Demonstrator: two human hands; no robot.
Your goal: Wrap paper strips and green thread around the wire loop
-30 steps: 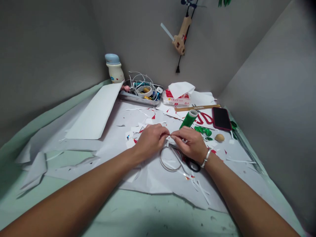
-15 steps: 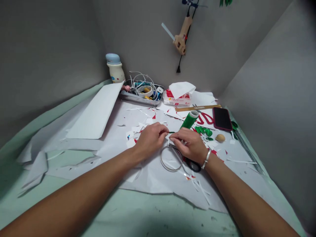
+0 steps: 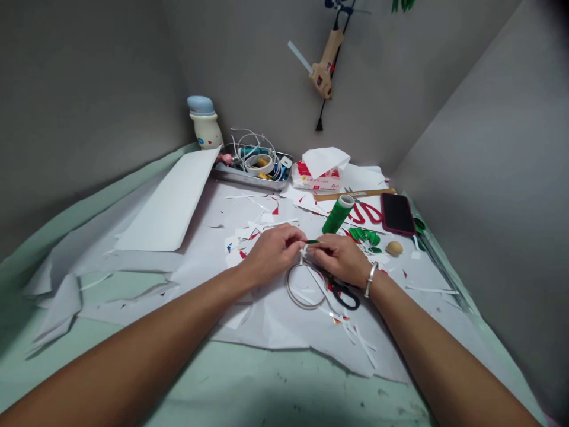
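My left hand [image 3: 276, 250] is closed in a pinch on one end of a thin green piece [image 3: 313, 241], perhaps a small leaf shape. At the other end of it are the curled fingers of my right hand [image 3: 344, 258], which wears a silver bangle. Just below my fingers a thin metal ring [image 3: 288, 289] lies on the paper, partly covered by white strips. Black-handled scissors [image 3: 348, 296] lie under my right hand, their blades mostly hidden. A green thread spool [image 3: 336, 217] stands behind my right hand, with several green leaf-like pieces [image 3: 365, 237] beside it.
White paper [image 3: 275, 329] with scattered scraps covers the table. At the back are a metal tray [image 3: 249, 178] of supplies, a tissue pack [image 3: 315, 179] and a bottle [image 3: 207, 130]. Red-handled scissors [image 3: 371, 212], a phone [image 3: 397, 213] and a tan round object [image 3: 394, 248] lie right. A glue gun [image 3: 326, 65] hangs above.
My right hand has shifted and turned slightly, so more of the green piece and the black scissors handle shows. My left hand keeps its pinch. The whole view has moved slightly.
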